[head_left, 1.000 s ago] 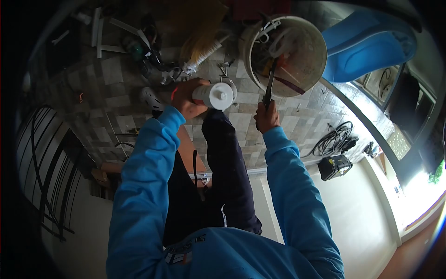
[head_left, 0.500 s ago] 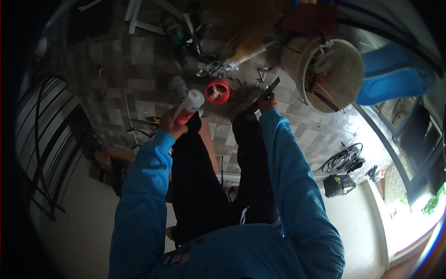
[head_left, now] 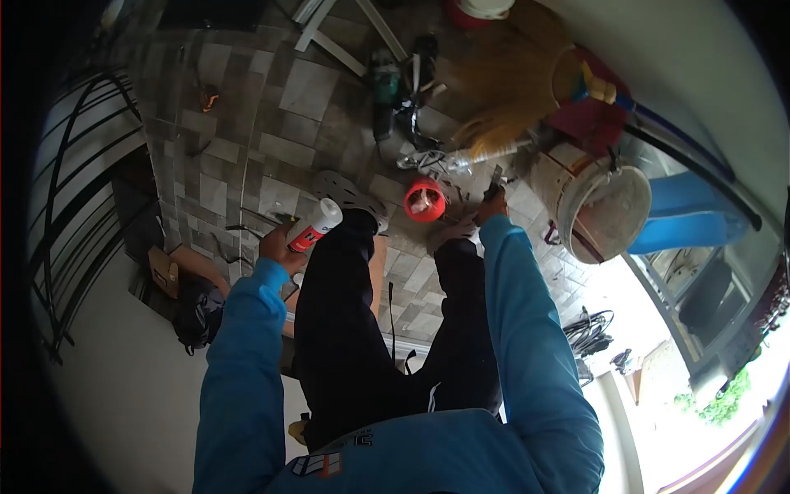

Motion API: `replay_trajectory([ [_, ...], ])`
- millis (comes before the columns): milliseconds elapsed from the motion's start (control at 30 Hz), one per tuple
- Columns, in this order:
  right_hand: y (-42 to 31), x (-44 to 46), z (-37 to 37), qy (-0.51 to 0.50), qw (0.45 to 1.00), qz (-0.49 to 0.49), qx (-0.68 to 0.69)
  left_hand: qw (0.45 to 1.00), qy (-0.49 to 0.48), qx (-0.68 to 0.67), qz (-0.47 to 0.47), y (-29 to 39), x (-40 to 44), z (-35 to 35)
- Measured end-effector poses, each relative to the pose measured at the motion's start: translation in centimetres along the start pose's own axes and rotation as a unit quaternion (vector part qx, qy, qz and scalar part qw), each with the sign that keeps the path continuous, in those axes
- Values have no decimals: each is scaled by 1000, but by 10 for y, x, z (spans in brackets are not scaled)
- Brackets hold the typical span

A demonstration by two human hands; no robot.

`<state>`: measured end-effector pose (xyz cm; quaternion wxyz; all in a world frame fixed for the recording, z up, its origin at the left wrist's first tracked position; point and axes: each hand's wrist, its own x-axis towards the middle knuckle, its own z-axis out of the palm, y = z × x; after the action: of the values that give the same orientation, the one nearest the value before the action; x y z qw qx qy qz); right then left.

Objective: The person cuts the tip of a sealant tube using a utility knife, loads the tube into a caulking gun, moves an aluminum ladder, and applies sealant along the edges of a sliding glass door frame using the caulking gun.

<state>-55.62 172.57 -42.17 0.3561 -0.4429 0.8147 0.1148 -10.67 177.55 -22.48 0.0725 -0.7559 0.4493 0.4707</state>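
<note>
My left hand [head_left: 280,249] is closed around a white-and-red cylindrical bottle [head_left: 316,225], whose white end tilts up and away from me. On the other side, my right hand [head_left: 494,206] grips a dark, narrow tool [head_left: 494,183] pointing forward; its exact kind cannot be made out. Between the two hands, a round red container [head_left: 425,200] with pale, crumpled material inside stands on the floor by my feet. A grey perforated clog [head_left: 350,196] shows on my left foot.
A large white bucket [head_left: 606,216] and a blue plastic tub [head_left: 687,210] stand to the right. Ahead lie a broom [head_left: 514,90], a green power tool [head_left: 385,86] and a white metal frame [head_left: 329,49]. Black curved metal bars [head_left: 62,206] lean at left; coiled black cable [head_left: 588,329] lies right.
My view has shifted, so floor objects appear lower. Both hands sit lower in view and slightly farther apart, still holding the bottle and the dark tool.
</note>
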Motion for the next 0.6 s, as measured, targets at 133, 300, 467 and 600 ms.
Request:
replay_trajectory([
  [133, -29, -6, 10, 16, 1000, 2, -27, 1000, 4, 16, -13, -27, 17, -25],
  [300, -56, 17, 55, -81, 993, 78, -41, 999, -2, 49, -23, -91, 31, -46],
  [467, -27, 24, 80, 20, 999, 1, -33, 990, -66, 92, -90, -151, 12, -63],
  [600, -69, -35, -21, -32, 996, -40, -68, 980, -105, 83, -146, -180, -36, -90],
])
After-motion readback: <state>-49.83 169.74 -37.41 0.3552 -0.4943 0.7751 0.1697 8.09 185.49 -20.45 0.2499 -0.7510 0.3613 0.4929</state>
